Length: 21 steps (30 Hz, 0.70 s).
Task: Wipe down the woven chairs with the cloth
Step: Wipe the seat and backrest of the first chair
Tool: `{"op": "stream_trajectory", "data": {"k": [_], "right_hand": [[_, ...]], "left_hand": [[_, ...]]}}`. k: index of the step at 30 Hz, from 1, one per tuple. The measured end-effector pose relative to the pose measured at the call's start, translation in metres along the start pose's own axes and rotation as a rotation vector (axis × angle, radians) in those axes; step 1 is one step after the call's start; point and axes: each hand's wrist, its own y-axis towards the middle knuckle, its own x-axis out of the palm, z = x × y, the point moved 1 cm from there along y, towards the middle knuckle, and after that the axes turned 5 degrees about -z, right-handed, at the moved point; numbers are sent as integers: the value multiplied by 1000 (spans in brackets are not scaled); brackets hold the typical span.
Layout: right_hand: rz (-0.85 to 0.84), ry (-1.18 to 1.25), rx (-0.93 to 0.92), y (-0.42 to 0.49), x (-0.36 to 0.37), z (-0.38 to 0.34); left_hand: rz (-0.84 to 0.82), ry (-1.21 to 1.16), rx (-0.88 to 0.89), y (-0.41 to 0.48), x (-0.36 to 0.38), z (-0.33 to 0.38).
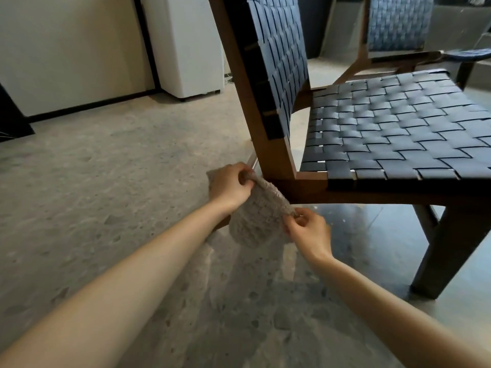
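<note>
A fluffy beige cloth (256, 221) hangs stretched between both hands, low beside the near chair's rear corner. My left hand (229, 185) grips its upper left end. My right hand (309, 231) pinches its lower right end. The near woven chair (385, 134) has a dark blue strap seat and backrest in a brown wooden frame. The cloth lies just left of and below the frame corner; whether it touches the wood I cannot tell. A second woven chair (397, 22) stands behind at the upper right.
Mottled grey floor (106, 168) spreads to the left and front. A white appliance (186, 46) stands against the cream wall (66, 49) at the back. A dark object (13, 118) sits at the far left edge.
</note>
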Motion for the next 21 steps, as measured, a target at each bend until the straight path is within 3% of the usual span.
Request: {"op": "stream_trajectory", "data": {"k": [4, 7, 12, 17, 21], "right_hand": [[107, 226, 181, 18, 24, 11], [31, 350, 138, 23, 40, 11], [19, 492, 45, 38, 54, 17], [71, 769, 94, 50, 74, 31], [50, 642, -51, 55, 100, 38]], "left_hand": [[127, -310, -39, 6, 25, -3], [199, -416, -23, 8, 34, -7], [74, -295, 120, 14, 45, -25], [23, -182, 282, 20, 49, -42], [-52, -157, 342, 24, 53, -66]]}}
